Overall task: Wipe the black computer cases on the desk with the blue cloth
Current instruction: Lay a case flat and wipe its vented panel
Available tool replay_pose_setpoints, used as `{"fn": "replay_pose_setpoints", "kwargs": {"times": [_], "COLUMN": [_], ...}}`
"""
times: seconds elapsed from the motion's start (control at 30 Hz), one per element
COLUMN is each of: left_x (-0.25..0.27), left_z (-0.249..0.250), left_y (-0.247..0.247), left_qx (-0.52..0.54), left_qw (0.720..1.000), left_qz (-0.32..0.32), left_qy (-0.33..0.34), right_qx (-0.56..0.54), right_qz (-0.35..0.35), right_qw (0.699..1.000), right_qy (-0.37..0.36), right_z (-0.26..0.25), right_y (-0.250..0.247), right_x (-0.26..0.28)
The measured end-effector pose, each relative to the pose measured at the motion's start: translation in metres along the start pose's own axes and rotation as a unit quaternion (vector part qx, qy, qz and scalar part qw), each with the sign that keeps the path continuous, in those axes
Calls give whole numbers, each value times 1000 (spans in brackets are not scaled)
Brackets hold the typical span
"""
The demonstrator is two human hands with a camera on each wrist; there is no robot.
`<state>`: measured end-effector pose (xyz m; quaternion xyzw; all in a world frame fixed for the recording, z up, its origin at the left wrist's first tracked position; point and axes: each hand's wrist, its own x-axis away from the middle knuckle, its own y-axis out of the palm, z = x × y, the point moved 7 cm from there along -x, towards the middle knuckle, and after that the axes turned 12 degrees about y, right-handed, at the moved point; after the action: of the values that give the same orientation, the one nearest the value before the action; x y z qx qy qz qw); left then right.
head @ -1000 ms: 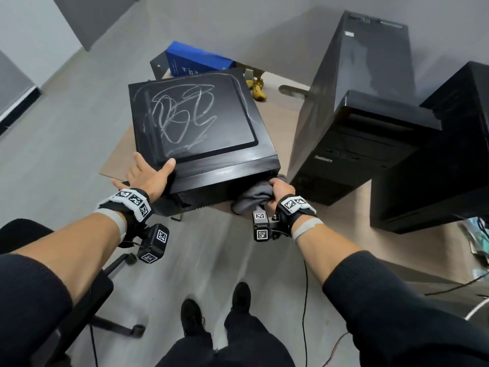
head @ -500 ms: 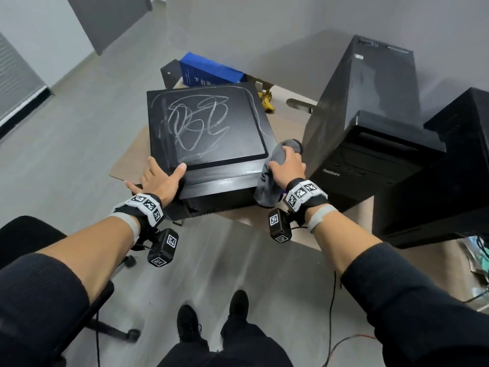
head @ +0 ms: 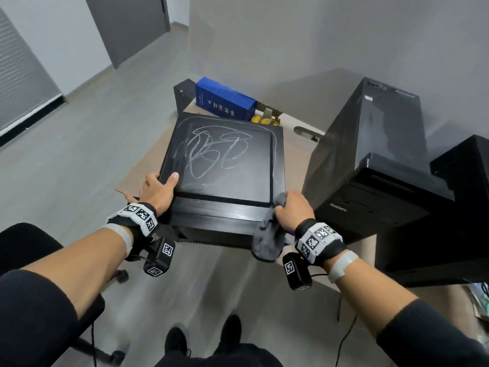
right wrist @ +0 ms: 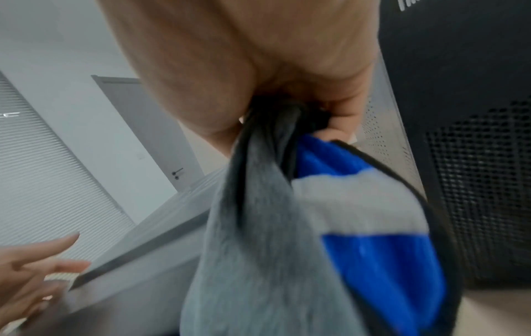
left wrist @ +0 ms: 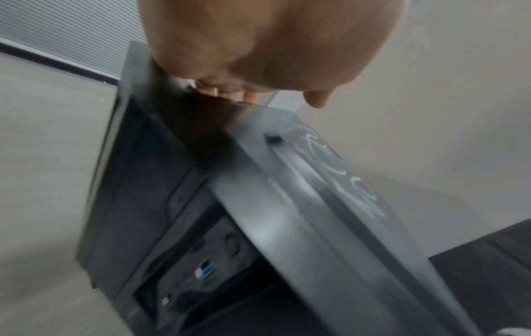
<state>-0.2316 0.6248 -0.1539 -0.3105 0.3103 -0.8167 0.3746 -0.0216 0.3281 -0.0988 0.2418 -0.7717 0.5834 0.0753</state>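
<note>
A black computer case [head: 225, 170] lies flat at the desk's left end, its top covered in white scribbles. My left hand [head: 158, 186] grips its near left corner, thumb on top and fingers down the side; the left wrist view shows the same scribbled case [left wrist: 316, 204] under the left hand [left wrist: 273, 95]. At the near right corner my right hand [head: 293, 210] clutches the bunched grey-and-blue cloth [head: 267, 239], which hangs over the case's front edge. The right wrist view shows the cloth [right wrist: 287, 227] trailing from the fist. A tall black case [head: 370, 165] stands right of it.
Another black case [head: 460, 207] stands at the far right. A blue box [head: 225, 102] and small yellow objects [head: 260, 119] sit behind the scribbled case. The wooden desk [head: 143, 168] ends just left of my left hand. A black chair [head: 26, 247] is at lower left.
My right hand and the cloth went from the case's front face up its right side, then back to the near right top corner. My left thumb moved further onto the top.
</note>
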Motion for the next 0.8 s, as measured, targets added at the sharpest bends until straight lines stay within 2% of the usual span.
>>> {"fn": "replay_pose_setpoints", "kwargs": {"times": [0.1, 0.23, 0.3, 0.37, 0.43, 0.5, 0.57, 0.63, 0.7, 0.77, 0.8], "left_x": [-18, -51, -61, -72, -66, -65, -61, -45, -45, -46, -46], "left_z": [-4, -12, -9, -15, -9, -14, -11, 2, 2, -1, -2], "left_y": [-6, -2, -5, 1, 10, 20, 26, 22, 25, 28, 27], "left_qx": [70, 138, 157, 191, 304, 391, 435, 463, 496, 493, 480], "left_qw": [997, 990, 987, 980, 950, 913, 890, 870, 853, 858, 868], "left_qz": [19, -23, -37, -44, -59, -70, -91, -109, -117, -107, -91], "left_qy": [-32, -11, -9, -11, -46, -94, -104, -127, -111, -97, -87], "right_qx": [-66, -122, -43, 114, 200, 217, 235, 260, 267, 268, 263], "right_qz": [10, 57, 9, -43, -102, -143, -148, -138, -138, -138, -129], "right_qw": [996, 972, 967, 949, 919, 884, 857, 842, 831, 825, 835], "right_qy": [-65, -192, -252, -289, -325, -388, -434, -451, -467, -478, -466], "right_z": [-30, -103, -139, -153, -155, -164, -175, -188, -203, -224, -237], "right_y": [-24, -34, -4, 41, 78, 100, 112, 118, 119, 114, 108], "right_x": [-6, -7, -6, -1, 11, 27, 36, 31, 19, -8, -29]}}
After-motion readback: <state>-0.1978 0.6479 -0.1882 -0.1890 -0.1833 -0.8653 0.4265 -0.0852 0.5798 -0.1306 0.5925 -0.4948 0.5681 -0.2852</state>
